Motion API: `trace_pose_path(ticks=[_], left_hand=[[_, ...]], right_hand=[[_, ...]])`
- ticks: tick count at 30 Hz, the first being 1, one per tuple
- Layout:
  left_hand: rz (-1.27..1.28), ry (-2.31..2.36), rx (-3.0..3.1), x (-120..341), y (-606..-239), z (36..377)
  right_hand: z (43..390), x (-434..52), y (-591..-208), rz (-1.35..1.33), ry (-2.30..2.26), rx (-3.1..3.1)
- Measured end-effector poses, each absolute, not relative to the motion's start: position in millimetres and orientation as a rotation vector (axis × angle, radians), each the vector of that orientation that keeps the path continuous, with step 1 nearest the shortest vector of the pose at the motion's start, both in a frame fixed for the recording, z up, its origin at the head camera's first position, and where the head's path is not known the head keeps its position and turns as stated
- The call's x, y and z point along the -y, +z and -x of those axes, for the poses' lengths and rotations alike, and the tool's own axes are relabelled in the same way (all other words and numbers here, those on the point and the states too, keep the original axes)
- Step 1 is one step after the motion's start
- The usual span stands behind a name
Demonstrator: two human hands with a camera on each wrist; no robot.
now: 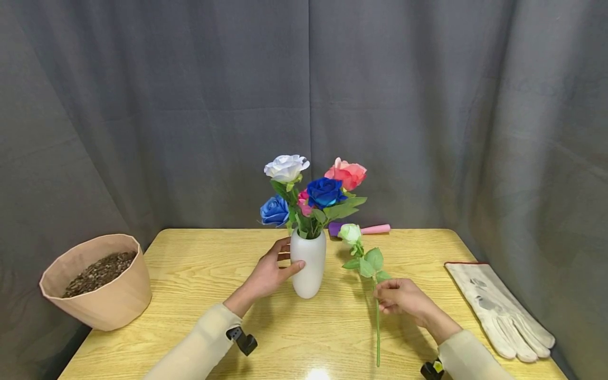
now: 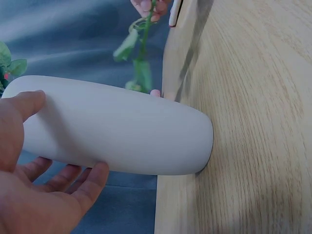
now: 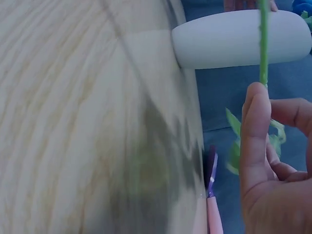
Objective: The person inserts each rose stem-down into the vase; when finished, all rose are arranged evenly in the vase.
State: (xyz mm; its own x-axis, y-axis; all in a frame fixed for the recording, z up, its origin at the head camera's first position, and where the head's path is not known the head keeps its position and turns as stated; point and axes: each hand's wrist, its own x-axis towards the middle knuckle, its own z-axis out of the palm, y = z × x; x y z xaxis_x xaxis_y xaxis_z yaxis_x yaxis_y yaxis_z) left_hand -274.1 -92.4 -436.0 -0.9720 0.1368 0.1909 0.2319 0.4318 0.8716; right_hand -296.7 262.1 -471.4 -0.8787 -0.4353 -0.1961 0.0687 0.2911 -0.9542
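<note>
Rose stands near upright, bloom up beside the vase; your right hand pinches its stem, your left hand cups the vase.

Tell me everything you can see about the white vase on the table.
The white vase is a smooth, matte, rounded piece that looks ceramic, narrowing at the neck. It stands upright near the middle of the wooden table, holding several roses. The left hand grips its side, thumb in front and fingers behind.
</note>
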Motion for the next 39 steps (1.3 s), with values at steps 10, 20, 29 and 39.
trace_pose_path(ticks=[10,20,29,39], left_hand=[[0.335,-1.6,2.578,93,-435,275],[0.324,-1.597,2.581,93,-436,275],[0.329,-1.606,2.58,92,-436,275],[0.339,-1.631,2.569,93,-436,275]], right_hand=[[291,-252,-449,0.307,-1.874,-2.144],[284,-239,-417,0.269,-2.161,-2.111],[283,-227,-395,0.197,-2.429,-1.996],[286,-212,-377,0.255,-2.61,-1.927]])
